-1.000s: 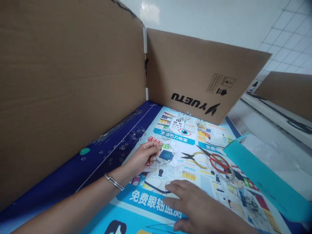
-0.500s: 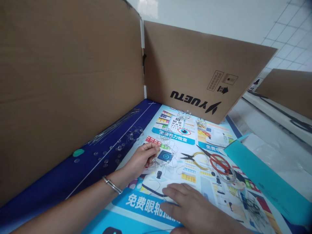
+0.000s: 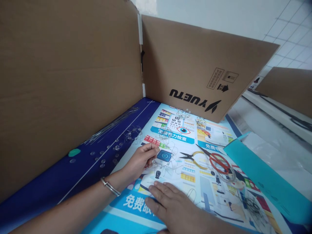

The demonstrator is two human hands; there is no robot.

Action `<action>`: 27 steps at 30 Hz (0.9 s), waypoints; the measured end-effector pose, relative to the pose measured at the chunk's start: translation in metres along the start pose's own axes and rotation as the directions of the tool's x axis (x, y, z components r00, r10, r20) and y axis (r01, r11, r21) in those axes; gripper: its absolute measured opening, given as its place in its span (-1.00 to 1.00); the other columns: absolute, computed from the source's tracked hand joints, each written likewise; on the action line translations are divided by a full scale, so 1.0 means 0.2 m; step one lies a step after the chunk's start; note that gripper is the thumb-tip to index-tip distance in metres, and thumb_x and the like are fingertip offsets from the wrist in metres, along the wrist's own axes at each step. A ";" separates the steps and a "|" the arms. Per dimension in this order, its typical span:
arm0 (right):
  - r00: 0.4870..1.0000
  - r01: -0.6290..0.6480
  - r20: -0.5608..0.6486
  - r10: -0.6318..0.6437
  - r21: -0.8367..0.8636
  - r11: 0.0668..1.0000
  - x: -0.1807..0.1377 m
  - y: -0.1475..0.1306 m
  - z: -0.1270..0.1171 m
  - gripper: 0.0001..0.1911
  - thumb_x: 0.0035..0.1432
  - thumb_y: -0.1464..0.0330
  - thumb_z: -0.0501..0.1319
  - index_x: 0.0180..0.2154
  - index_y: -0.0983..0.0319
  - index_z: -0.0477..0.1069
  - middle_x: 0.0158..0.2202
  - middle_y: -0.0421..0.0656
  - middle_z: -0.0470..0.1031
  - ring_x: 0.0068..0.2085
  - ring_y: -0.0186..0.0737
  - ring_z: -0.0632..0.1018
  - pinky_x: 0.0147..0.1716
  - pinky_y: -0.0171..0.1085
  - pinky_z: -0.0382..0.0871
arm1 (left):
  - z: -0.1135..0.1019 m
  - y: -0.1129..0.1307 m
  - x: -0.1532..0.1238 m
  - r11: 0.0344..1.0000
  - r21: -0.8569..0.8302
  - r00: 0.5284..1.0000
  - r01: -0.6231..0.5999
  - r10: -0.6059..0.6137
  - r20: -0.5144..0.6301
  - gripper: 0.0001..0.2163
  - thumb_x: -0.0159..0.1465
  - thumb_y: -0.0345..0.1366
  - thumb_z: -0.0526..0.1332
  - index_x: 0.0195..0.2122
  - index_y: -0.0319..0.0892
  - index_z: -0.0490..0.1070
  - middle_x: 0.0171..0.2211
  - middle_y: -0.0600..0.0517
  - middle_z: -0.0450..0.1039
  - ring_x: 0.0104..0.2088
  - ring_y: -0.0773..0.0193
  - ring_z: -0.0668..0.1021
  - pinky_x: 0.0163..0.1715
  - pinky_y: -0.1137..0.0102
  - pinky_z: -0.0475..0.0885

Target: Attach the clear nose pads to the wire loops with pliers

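My left hand (image 3: 141, 159), with a metal bangle at the wrist, rests on a printed poster (image 3: 214, 191) and pinches a clear wire-and-bead piece (image 3: 163, 159) between thumb and fingers. My right hand (image 3: 174, 204) lies flat on the poster just in front of it, fingers stretched out, holding nothing. Thin wire loops lie on the poster between the two hands.
Pliers (image 3: 193, 157) and red-handled scissors (image 3: 216, 161) lie right of the hands. Clear beads (image 3: 114, 149), thin wires (image 3: 112, 125) and a green disc (image 3: 73, 152) sit on the blue strip at left. Cardboard walls (image 3: 73, 74) stand left and behind; a teal sheet (image 3: 263, 178) is at right.
My right hand has slid left and toward my left hand across the poster. The left hand keeps its pinch on the bead piece; the view has shifted slightly.
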State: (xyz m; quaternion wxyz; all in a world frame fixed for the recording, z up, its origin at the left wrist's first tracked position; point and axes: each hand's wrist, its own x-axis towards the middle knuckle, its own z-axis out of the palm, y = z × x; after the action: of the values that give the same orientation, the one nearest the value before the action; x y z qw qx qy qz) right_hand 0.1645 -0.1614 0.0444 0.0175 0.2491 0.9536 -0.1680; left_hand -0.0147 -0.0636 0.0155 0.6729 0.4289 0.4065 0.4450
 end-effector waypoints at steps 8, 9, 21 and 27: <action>0.969 0.060 -0.201 -0.142 -0.366 0.929 0.00 0.00 0.16 -0.62 0.30 0.25 -0.12 0.11 0.14 0.10 0.19 -0.17 0.13 0.21 -0.13 0.07 0.07 -0.13 0.12 | 0.00 -0.01 0.00 1.000 0.019 1.000 0.023 -0.024 0.009 -0.79 0.10 -0.16 0.22 -0.43 -0.19 0.29 -0.62 0.18 0.21 -0.72 0.55 0.16 -0.75 0.61 0.04; 0.963 0.058 -0.223 -0.154 -0.385 0.921 0.00 0.00 0.16 -0.64 0.29 0.23 -0.11 0.09 0.13 0.13 0.18 -0.20 0.16 0.20 -0.13 0.09 0.06 -0.14 0.13 | -0.01 -0.01 0.00 0.999 0.029 1.000 0.023 -0.023 0.011 -0.80 0.11 -0.17 0.22 -0.43 -0.19 0.29 -0.61 0.18 0.21 -0.72 0.55 0.17 -0.75 0.61 0.04; 0.877 -0.309 -0.480 0.009 -0.549 0.777 -0.14 0.20 0.06 -0.81 -0.01 0.48 0.11 -0.27 0.29 0.34 -0.40 -0.09 0.44 -0.35 -0.15 0.40 -0.35 -0.18 0.15 | 0.01 0.01 0.00 0.995 0.093 0.999 0.020 -0.023 0.030 -0.78 0.12 -0.14 0.21 -0.46 -0.19 0.27 -0.60 0.16 0.22 -0.71 0.53 0.19 -0.73 0.58 0.07; 0.820 -0.451 -0.569 0.065 -0.571 0.686 -0.15 0.32 0.12 -0.59 -0.22 0.57 0.13 -0.20 0.32 0.33 -0.32 -0.05 0.46 -0.29 -0.07 0.40 -0.34 -0.17 0.13 | 0.01 0.00 0.01 0.985 0.169 0.998 0.046 -0.050 0.024 -0.80 0.13 -0.16 0.19 -0.45 -0.19 0.29 -0.60 0.15 0.21 -0.71 0.51 0.19 -0.72 0.57 0.10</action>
State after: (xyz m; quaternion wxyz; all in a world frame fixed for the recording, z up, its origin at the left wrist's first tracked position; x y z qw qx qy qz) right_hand 0.2204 -0.1311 0.0064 -0.1180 0.3965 0.8692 0.2708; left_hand -0.0117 -0.0631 0.0163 0.6505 0.4806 0.4433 0.3865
